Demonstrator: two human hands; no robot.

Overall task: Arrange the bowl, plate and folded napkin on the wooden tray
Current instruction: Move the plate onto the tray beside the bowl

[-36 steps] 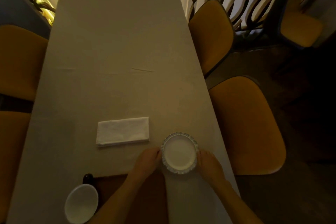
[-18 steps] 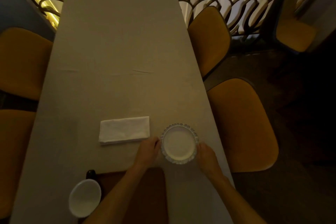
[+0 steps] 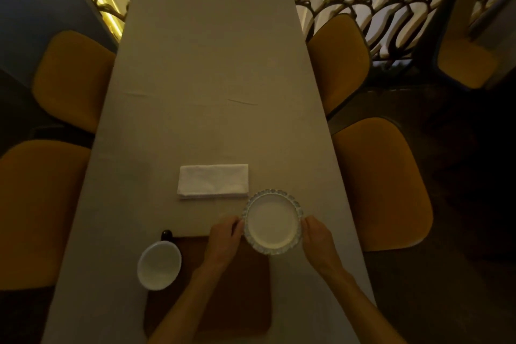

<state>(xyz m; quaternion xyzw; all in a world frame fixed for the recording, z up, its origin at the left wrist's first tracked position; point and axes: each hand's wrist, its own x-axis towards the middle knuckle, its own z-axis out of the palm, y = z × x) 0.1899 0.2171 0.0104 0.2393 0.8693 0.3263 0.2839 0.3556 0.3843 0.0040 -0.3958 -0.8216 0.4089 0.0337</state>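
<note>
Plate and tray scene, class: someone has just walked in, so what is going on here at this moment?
A person is setting up a wooden tray on a long table. Both hands grip a scalloped white plate, the left hand on one side and the right hand on the other, at the tray's far right corner. A white bowl sits at the tray's left edge. The folded napkin lies on the tablecloth beyond the tray, not yet placed.
</note>
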